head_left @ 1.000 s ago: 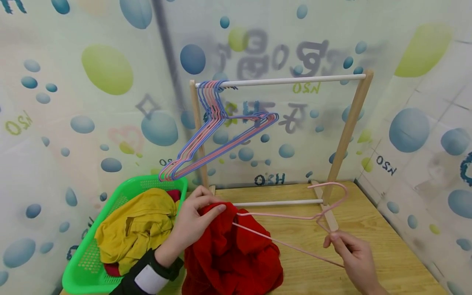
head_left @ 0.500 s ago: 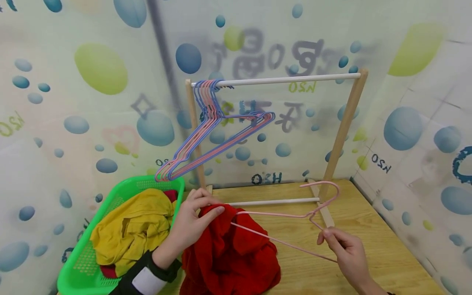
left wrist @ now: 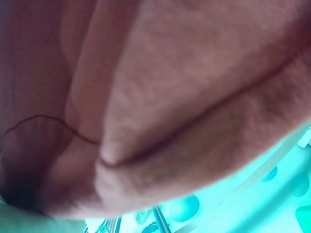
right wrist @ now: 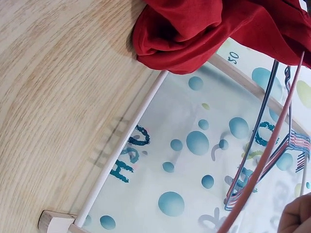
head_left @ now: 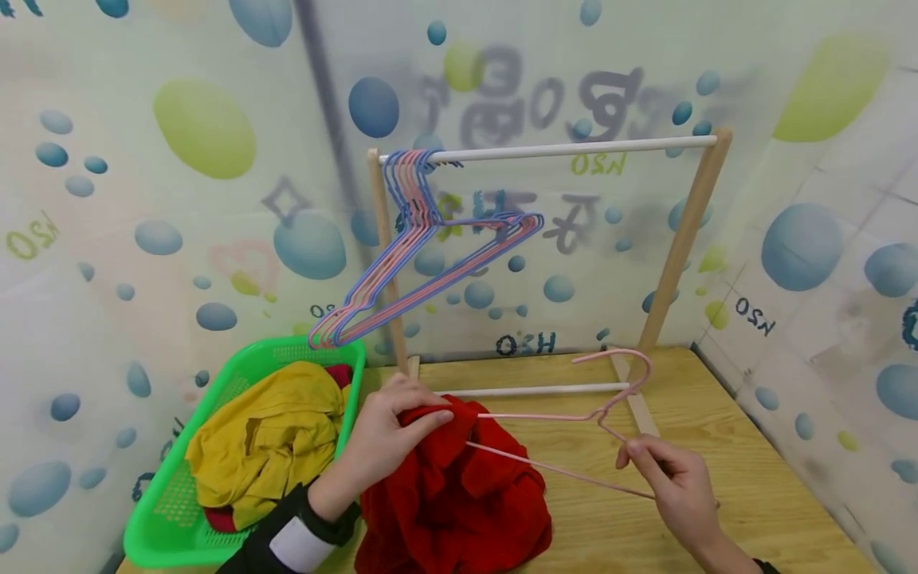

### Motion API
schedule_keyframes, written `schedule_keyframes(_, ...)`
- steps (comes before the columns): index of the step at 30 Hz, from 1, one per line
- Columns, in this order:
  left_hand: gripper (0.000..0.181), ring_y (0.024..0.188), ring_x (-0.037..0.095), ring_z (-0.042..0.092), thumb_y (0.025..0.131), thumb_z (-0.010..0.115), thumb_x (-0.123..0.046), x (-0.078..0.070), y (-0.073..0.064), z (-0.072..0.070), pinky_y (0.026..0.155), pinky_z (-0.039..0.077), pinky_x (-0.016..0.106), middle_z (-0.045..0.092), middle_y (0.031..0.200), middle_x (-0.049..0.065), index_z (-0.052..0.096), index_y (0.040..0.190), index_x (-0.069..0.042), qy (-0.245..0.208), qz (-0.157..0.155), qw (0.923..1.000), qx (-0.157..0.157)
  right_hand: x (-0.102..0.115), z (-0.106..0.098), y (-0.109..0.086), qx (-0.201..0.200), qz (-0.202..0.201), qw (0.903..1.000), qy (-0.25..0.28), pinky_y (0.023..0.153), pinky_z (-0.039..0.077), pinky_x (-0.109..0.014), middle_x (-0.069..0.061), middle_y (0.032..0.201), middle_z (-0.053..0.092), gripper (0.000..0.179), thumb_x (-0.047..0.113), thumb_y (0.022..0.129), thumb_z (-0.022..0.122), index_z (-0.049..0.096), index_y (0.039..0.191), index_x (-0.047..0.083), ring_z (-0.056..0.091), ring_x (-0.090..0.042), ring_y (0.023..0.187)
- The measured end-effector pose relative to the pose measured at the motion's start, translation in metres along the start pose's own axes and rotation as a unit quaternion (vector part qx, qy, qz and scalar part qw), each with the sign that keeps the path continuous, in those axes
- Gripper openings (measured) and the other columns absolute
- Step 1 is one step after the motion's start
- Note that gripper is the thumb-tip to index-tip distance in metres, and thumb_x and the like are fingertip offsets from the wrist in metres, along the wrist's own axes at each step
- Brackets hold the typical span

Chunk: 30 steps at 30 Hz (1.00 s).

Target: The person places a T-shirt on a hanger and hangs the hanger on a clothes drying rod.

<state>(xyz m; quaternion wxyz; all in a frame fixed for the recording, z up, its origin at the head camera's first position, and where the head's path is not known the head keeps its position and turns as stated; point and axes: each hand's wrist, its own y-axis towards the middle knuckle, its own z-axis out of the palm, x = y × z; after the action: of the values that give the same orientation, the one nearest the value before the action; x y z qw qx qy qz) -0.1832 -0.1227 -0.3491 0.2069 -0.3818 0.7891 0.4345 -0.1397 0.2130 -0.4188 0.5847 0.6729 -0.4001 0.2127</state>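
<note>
Pink hanger slid deeper into red cloth, tip hidden.

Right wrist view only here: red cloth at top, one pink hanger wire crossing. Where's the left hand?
Observer: In the head view, the left hand grips the red cloth, thumb on top, by the pink hanger.
Operator: Copy. Hanger's hook is out of my frame. Which way does its tip point?
Observer: Left in the head view; the hook sticks up clear of the right hand.
</note>
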Motion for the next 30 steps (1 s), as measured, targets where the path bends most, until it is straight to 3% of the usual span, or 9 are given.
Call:
schedule_keyframes(6,0.012,0.079,0.004,0.051,0.083,0.065,-0.031,0.008,0.0,0.002,0.062,0.047,0.026,0.066,0.083,-0.013,0.072,0.091,-0.026,0.021,0.066,0.9972,0.03,0.0,0.0,0.002,0.0,-0.007,1.0,0.004,0.043,0.033,-0.024,0.008,0.068,0.061,0.03,-0.017,0.086,0.045,0.061,0.072,0.003,0.038,-0.006,0.051)
schedule_keyframes(12,0.012,0.07,0.005,0.049,0.083,0.066,-0.026,0.009,-0.001,0.005,0.057,0.042,0.021,0.067,0.08,-0.009,0.073,0.089,-0.018,0.064,0.155,0.9843,0.055,0.001,0.001,0.001,-0.002,-0.02,0.9994,0.029,0.043,0.033,-0.025,0.007,0.069,0.061,0.03,-0.02,0.085,0.044,0.062,0.073,0.002,0.041,-0.004,0.052)
schedule_keyframes(18,0.011,0.077,0.002,0.057,0.084,0.066,-0.026,0.01,0.0,0.006,0.065,0.051,0.022,0.067,0.079,-0.008,0.071,0.086,-0.017,0.103,0.18,0.9759,0.068,0.001,0.003,0.001,-0.005,-0.026,0.9992,0.029,0.043,0.035,-0.02,0.006,0.069,0.061,0.03,-0.02,0.084,0.045,0.062,0.074,0.002,0.039,-0.005,0.051)
schedule_keyframes(24,0.014,0.077,0.005,0.058,0.088,0.061,-0.027,0.011,0.001,0.008,0.067,0.052,0.022,0.067,0.079,-0.007,0.07,0.088,-0.016,0.167,0.227,0.9575,0.062,0.002,0.004,0.002,-0.004,-0.001,0.9997,-0.024,0.033,0.024,-0.017,0.012,0.065,0.058,0.027,-0.016,0.084,0.049,0.062,0.073,0.004,0.022,-0.008,0.04)
schedule_keyframes(30,0.014,0.077,0.006,0.057,0.088,0.061,-0.028,0.011,0.001,0.012,0.066,0.052,0.022,0.067,0.08,-0.007,0.069,0.089,-0.016,0.192,0.228,0.9529,0.055,0.002,0.006,0.007,0.006,-0.003,0.9989,-0.046,0.033,0.024,-0.015,0.014,0.061,0.054,0.026,-0.013,0.085,0.051,0.062,0.073,0.007,0.022,-0.007,0.038)
